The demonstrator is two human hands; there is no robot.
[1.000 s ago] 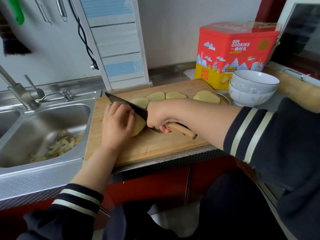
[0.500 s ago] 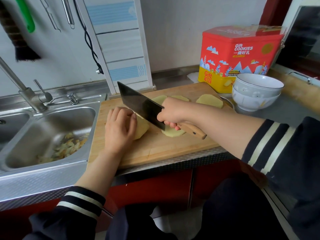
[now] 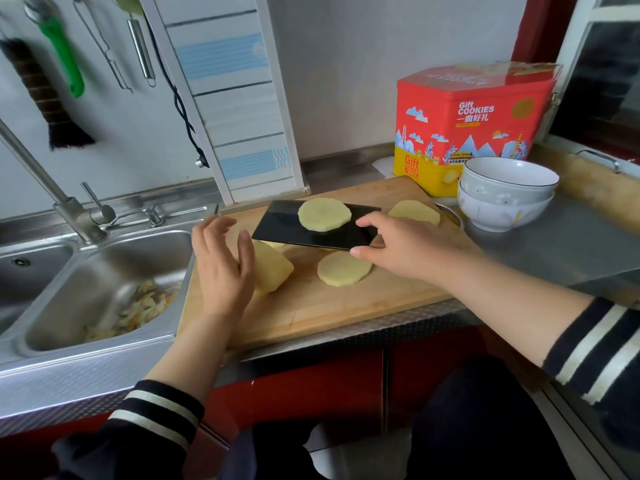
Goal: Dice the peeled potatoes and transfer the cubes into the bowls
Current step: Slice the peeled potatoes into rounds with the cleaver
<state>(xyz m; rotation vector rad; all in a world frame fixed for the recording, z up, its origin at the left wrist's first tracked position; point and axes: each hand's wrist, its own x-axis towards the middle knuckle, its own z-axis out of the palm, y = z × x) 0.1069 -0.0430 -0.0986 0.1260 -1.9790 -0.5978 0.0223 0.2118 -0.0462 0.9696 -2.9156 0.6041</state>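
Head view: the right hand (image 3: 401, 247) holds the cleaver (image 3: 311, 230) flat, a potato slice (image 3: 325, 214) lying on its blade. The left hand (image 3: 221, 268), fingers spread, rests beside the potato chunk (image 3: 272, 271) on the cutting board (image 3: 346, 306); stacked bowls (image 3: 505, 192) stand right.

Your cutting board (image 3: 346, 306) sits right of the sink (image 3: 104, 271); bowls (image 3: 507, 192) stand right of it, before the tin (image 3: 474, 123).
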